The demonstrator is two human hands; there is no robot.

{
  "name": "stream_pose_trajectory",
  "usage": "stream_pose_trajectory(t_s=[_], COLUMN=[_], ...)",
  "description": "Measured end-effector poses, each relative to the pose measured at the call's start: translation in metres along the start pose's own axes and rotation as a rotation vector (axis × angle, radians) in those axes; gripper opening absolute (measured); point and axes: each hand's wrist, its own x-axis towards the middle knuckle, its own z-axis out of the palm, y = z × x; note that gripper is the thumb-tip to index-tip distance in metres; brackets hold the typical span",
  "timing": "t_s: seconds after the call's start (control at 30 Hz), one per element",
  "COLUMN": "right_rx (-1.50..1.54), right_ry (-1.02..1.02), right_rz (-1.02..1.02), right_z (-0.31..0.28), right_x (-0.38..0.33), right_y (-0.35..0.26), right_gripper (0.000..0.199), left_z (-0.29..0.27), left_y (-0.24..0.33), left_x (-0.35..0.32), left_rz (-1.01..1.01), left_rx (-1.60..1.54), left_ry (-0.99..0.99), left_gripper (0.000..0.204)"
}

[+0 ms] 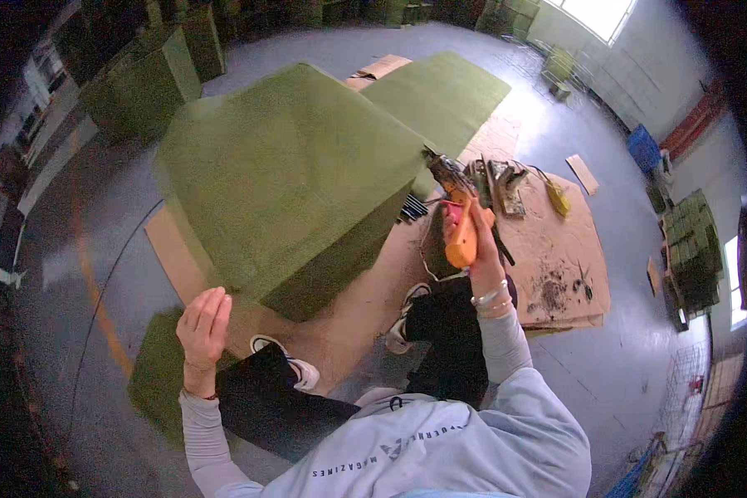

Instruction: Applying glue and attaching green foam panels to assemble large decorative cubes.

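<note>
My right hand [476, 241] is closed around an orange glue gun [462, 246] with a pink-red trigger. The gun's front end is coated in dark residue, and its tip is at the right corner of a large olive-green covered block [286, 166]. I cannot make out whether the tip touches the block. My left hand [204, 324] is raised beside the block's near left corner, fingers stretched out close together, with nothing visible in it. Several black sticks [412, 208] lie by the block's right side, just left of the glue gun.
On my right, a low cardboard-topped surface [585, 249] bears dirty metal pieces [506, 187], a yellow tool [559, 199], scissors [585, 282] and dark scraps. Another green piece [444, 95] lies behind the block. A black cable [100, 299] crosses the left floor. Green blocks [693, 245] are stacked far right.
</note>
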Motion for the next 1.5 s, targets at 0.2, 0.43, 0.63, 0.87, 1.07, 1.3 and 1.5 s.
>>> stream_pose_trajectory(t_s=[0.2,0.43,0.63,0.87,1.07,1.3,1.5], right_rx=[-0.083,0.097,-0.045,0.031,-0.024,-0.007,0.011], right_ry=[0.053,0.060,0.120,0.082,0.152,0.241,0.221], right_rz=[-0.033,0.134,0.076,0.178,0.156,0.100,0.135], right_z=[0.034,0.027,0.038,0.046,0.043,0.050,0.043], right_x=[-0.009,-0.016,-0.018,-0.027,-0.021,-0.020,-0.023], right_y=[0.014,0.007,0.013,0.005,0.004,0.009,0.007], right_gripper=[0.043,0.046,0.046,0.048,0.045,0.043,0.041], left_z=[-0.001,-0.007,0.080,0.174,0.172,0.191,0.200], left_y=[-0.004,-0.062,-0.261,-0.320,-0.326,-0.335,-0.347], left_x=[-0.002,0.019,0.121,0.139,0.135,0.123,0.115], left_rz=[-0.025,-0.393,-0.781,-0.917,-0.891,-0.852,-0.886], left_rx=[0.005,-0.398,-0.192,-0.534,-0.189,-0.176,-0.228], left_ry=[-0.030,0.181,0.030,-0.416,-0.243,-0.229,-0.191], left_gripper=[0.022,0.014,0.035,0.039,0.028,0.026,0.024])
